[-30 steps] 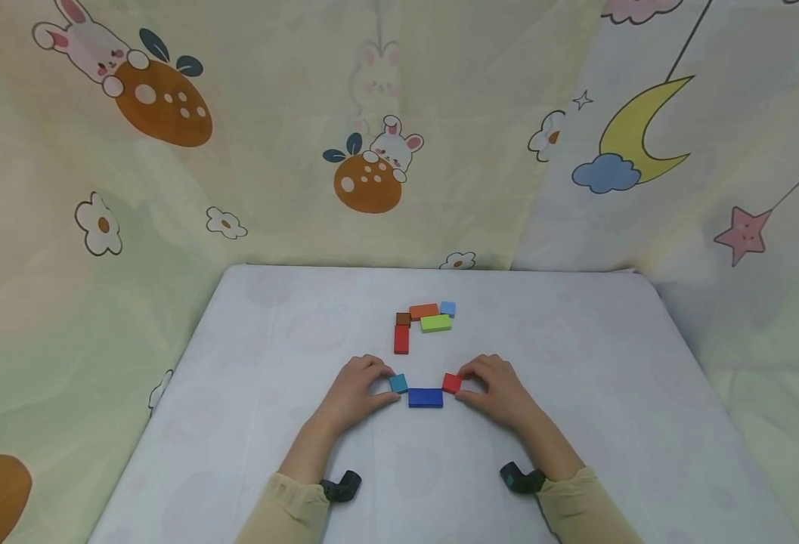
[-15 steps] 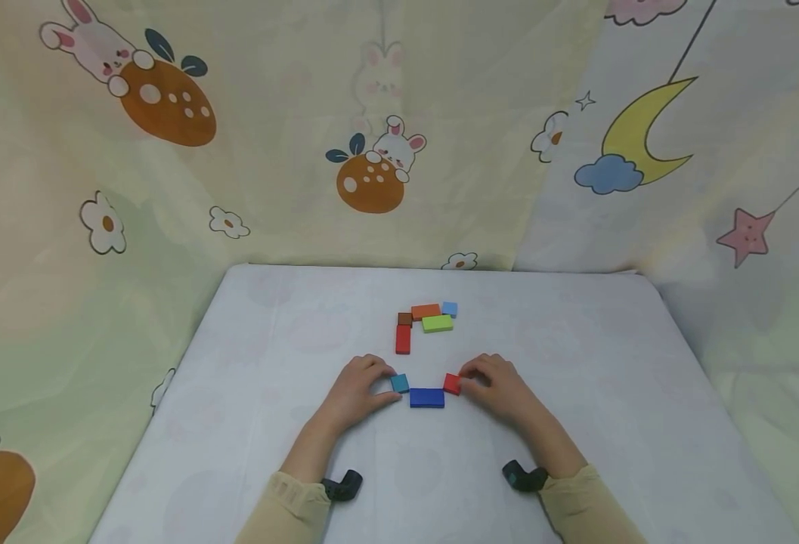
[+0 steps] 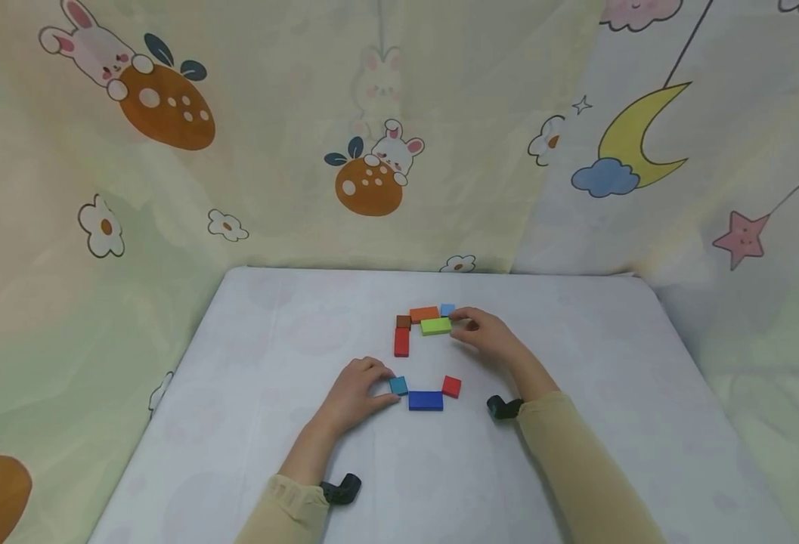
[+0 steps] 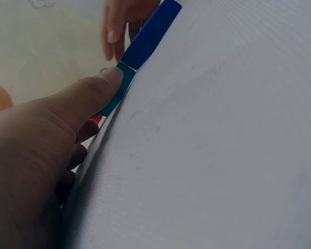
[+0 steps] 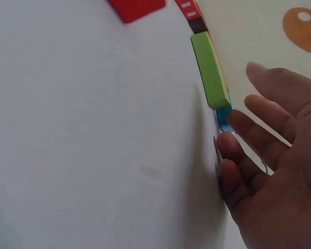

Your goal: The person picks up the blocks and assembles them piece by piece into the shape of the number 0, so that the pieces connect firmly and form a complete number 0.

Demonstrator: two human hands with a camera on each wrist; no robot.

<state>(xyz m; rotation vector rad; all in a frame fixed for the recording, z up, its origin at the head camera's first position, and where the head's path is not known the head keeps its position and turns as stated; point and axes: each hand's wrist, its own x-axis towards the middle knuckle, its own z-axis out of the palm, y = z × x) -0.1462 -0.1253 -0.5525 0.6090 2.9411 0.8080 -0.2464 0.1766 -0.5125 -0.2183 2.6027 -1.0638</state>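
At the front, my left hand [image 3: 353, 394] pinches a small teal block [image 3: 398, 385] between thumb and fingers; the left wrist view shows the thumb [image 4: 112, 77] on that block. A long dark blue block [image 3: 425, 401] adjoins its right side, with a small red block [image 3: 451, 387] at the far right corner. Farther back, my right hand [image 3: 493, 341] is beside the right end of a lime green block [image 3: 435, 326] and a light blue block [image 3: 447, 310]. In the right wrist view its thumb and fingers are apart, with nothing gripped.
Left of the green block lie an orange block [image 3: 424, 314], a small brown block [image 3: 404, 322] and an upright-lying red rectangular block [image 3: 402, 343]. All rest on a white-covered table [image 3: 290, 317]. A printed cloth [image 3: 270, 151] hangs behind it.
My right hand has let go of the small red block and moved away from me to the green and light blue blocks. My left hand stays on the teal block.
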